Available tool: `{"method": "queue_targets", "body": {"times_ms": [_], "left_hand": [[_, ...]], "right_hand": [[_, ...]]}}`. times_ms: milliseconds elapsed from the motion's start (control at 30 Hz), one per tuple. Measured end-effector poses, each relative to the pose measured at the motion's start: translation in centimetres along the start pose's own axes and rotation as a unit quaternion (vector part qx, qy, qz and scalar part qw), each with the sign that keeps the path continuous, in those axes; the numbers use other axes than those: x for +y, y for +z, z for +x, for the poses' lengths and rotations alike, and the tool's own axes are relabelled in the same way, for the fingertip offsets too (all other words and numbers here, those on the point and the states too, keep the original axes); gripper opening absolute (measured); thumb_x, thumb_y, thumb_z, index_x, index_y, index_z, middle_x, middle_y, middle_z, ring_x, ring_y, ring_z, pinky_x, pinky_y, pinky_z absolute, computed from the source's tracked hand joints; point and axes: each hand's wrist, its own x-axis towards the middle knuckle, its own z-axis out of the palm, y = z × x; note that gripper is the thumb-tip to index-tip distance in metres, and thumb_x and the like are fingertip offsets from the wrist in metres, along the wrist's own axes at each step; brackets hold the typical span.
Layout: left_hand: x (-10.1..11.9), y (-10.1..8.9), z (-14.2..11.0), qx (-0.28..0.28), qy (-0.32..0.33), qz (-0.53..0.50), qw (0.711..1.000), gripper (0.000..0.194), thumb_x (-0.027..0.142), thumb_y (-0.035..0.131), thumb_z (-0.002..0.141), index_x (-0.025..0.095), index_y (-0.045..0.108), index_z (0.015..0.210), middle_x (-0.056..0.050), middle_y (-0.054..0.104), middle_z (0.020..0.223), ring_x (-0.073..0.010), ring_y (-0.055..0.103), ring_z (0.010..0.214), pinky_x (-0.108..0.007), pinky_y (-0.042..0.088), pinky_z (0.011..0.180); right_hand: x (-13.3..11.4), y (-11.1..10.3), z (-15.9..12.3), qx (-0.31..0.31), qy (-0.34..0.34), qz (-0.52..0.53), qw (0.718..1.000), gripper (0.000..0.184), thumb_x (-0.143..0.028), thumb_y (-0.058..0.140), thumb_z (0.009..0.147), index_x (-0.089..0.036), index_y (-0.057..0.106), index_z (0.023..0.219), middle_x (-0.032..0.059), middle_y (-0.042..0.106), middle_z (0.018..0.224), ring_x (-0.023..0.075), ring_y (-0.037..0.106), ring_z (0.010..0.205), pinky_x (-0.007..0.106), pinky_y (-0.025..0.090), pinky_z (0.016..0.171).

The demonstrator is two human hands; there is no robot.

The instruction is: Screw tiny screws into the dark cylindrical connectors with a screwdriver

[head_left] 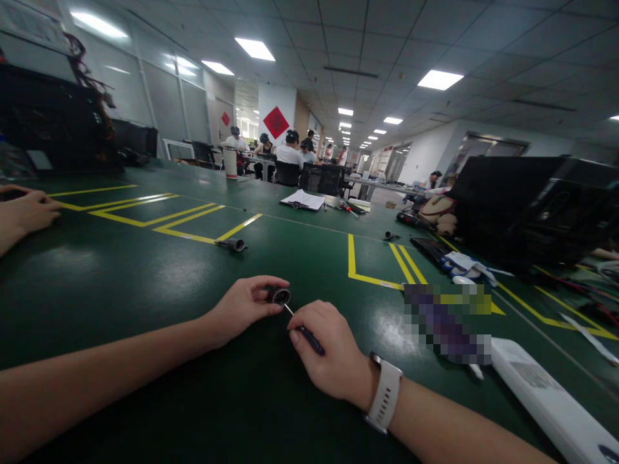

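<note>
My left hand (pixel 246 303) is closed around a small black cylindrical part (pixel 280 295), thumb and fingers at its sides. The part's round, hollow-looking end faces me and to the right. A screwdriver (pixel 311 340) with a dark handle is gripped in my right hand (pixel 326 348), which wears a pale-strapped watch (pixel 384 394) at the wrist. Its thin metal shaft points up and left to the rim of the part; whether the tip touches a screw is too small to tell. Farther off on the green table (pixel 193 283) lies another black cylindrical piece (pixel 235 244).
Yellow tape lines mark the table. A co-worker's hand (pixel 24 209) rests at the far left. A white elongated device (pixel 546 393) lies at the lower right, near a blurred-out patch (pixel 445 322). Farther back are a clipboard with papers (pixel 304 200), a cup (pixel 230 162) and black equipment (pixel 532 206).
</note>
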Motion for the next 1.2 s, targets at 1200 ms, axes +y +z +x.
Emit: {"method": "queue_targets", "body": {"times_ms": [1200], "left_hand": [[-1.3,-0.1,0.4,-0.028,0.06,0.015,0.998,0.046,0.01,0.065,0.058,0.016,0.055,0.103,-0.004,0.067,0.096,-0.0205,0.064,0.091,-0.038,0.051,0.085]], "right_hand": [[-0.1,0.1,0.0,0.006,0.023,-0.01,1.0,0.008,-0.013,0.05,0.081,-0.017,0.057,0.083,0.0039,0.062,0.081,0.0167,0.055,0.078,0.032,0.039,0.072]]}}
